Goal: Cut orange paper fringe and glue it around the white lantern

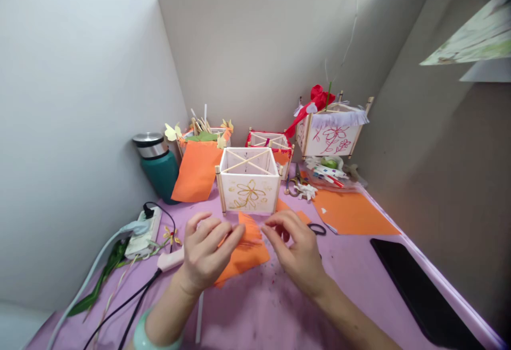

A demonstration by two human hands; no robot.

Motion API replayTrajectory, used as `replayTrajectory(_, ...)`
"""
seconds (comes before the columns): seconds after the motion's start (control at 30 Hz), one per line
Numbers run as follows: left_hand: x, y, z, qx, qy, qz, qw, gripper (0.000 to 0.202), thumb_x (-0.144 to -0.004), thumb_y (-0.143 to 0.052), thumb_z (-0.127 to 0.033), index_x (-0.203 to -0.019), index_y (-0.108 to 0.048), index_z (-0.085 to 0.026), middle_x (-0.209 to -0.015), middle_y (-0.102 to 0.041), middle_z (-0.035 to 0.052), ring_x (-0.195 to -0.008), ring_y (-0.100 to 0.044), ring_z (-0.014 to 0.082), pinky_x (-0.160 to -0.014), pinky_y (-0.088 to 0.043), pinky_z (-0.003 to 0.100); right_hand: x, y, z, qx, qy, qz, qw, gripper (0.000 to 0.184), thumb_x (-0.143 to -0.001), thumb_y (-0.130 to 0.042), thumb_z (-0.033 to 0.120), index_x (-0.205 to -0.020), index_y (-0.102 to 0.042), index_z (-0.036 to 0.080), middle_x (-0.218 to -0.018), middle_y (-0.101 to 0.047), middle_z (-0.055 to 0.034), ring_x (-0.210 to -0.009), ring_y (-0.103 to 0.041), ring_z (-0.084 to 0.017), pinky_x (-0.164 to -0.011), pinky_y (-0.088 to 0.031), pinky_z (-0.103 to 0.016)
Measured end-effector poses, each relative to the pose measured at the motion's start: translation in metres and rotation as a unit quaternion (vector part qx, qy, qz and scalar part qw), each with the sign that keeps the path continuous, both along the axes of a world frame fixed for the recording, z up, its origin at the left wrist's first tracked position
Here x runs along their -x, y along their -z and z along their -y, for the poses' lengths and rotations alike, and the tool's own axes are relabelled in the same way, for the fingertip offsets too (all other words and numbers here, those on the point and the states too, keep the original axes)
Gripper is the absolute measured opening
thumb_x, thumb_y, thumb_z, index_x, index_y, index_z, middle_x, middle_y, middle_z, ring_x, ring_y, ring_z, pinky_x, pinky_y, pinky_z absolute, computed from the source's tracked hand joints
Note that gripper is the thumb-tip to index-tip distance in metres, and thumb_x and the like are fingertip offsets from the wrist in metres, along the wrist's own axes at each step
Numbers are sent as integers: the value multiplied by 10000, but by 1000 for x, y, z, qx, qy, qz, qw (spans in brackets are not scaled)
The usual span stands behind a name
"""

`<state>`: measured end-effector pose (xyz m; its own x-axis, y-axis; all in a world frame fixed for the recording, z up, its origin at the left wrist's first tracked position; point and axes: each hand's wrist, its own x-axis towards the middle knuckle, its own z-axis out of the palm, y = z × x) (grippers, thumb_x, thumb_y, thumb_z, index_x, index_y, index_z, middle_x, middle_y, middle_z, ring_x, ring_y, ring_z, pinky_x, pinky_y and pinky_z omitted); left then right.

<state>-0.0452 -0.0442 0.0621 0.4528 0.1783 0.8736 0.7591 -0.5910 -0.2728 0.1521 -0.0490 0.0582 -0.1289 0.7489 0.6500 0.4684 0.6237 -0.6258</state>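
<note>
My left hand [207, 251] grips a sheet of orange paper [243, 259], its fingers curled over the sheet near a finely cut fringe. My right hand [295, 249] is just right of the fringe, with its fingertips at the paper's edge; I cannot tell whether they pinch it. Directly beyond both hands stands a white paper lantern [249, 190] on a square stick frame, with a gold flower drawn on its front. Its top is open, showing crossed sticks. The lantern does not touch either hand.
Lavender paper covers the table [255, 312]. A teal flask [159, 171], power strip [143, 233], black-handled scissors [317, 228], orange sheets [351, 212] and a black tablet [423, 291] lie around my hands. Further lanterns [329, 137] stand at the back, against grey partition walls [255, 57].
</note>
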Motion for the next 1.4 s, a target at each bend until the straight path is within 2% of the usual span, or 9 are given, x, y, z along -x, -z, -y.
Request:
replayTrajectory(0.27, -2, 0, 3, -8, -5, 0, 1000, 231, -805, -616, -106, -997, -677, -220, -766, -688, 33, -811, -566, 168, -923, -402, 410, 10, 1, 21, -96, 11, 12, 995, 211, -811, -675, 220, -1007, -606, 184, -908, -631, -70, -800, -590, -183, -703, -489, -321)
replayTrajectory(0.4, -10, -3, 0, 5, 6, 6, 1000, 247, -837, -542, -97, -1008, -678, -213, -825, -684, 60, -871, -555, 189, -934, -400, 425, 18, 2, 20, 5, -23, 3, 1000, 438, -744, -738, 321, -1120, -571, 171, -1012, -660, -96, -915, -610, -240, -808, -502, -390)
replayTrajectory(0.73, -22, -5, -8, 96, 7, 109, 989, 346, -781, -640, -103, -1098, -629, -242, -1018, -669, 80, -981, -566, 212, -929, -424, 426, 31, 1, -6, 272, -141, -239, 921, 132, -843, -484, 226, -881, -601, 177, -828, -654, -19, -766, -606, -148, -730, -509, -264)
replayTrajectory(0.8, -22, -2, -10, 227, -10, 259, 939, 398, -784, -662, -203, -1175, -585, -212, -1111, -636, 119, -1011, -574, 235, -885, -452, 417, 29, -2, -11, 302, -167, -267, 900, 135, -833, -517, 272, -862, -606, 176, -800, -646, -9, -751, -602, -145, -711, -496, -252)
replayTrajectory(0.97, -18, 0, -16, 628, 160, 466, 603, 418, -761, -675, -410, -1082, -635, -145, -1021, -674, 119, -883, -623, 211, -765, -482, 331, 24, -3, -18, 341, -232, -304, 859, 129, -814, -559, 269, -873, -632, 181, -838, -662, -9, -791, -613, -148, -752, -479, -256)
replayTrajectory(1.03, -19, -1, -18, 644, 215, 498, 539, 328, -750, -691, -397, -950, -674, -137, -877, -682, 77, -791, -612, 172, -742, -465, 298, 22, -1, -22, 345, -235, -308, 855, 122, -811, -557, 248, -870, -637, 176, -831, -660, -13, -784, -609, -148, -743, -477, -256)
replayTrajectory(1.17, -24, -9, -22, 567, 204, 560, 569, 227, -726, -719, -359, -762, -663, -142, -689, -625, 7, -670, -555, 124, -698, -435, 263, 18, -2, -31, 335, -251, -268, 868, 238, -878, -456, 287, -973, -645, 178, -958, -670, -53, -907, -612, -179, -788, -486, -297)
replayTrajectory(1.27, -29, -13, -25, 531, 177, 573, 598, 217, -718, -720, -353, -734, -659, -145, -661, -608, -10, -648, -531, 113, -661, -417, 242, 17, -7, -37, 273, -193, -191, 923, 320, -893, -479, 402, -1111, -615, 211, -1123, -647, -65, -1045, -585, -202, -893, -459, -341)
replayTrajectory(1.4, -33, -12, -31, 509, 177, 584, 607, 226, -729, -702, -362, -766, -658, -144, -687, -621, -1, -666, -532, 116, -665, -421, 239, 25, -13, -47, 215, -108, -141, 960, 236, -838, -591, 389, -932, -640, 178, -923, -678, -38, -876, -610, -178, -811, -469, -293)
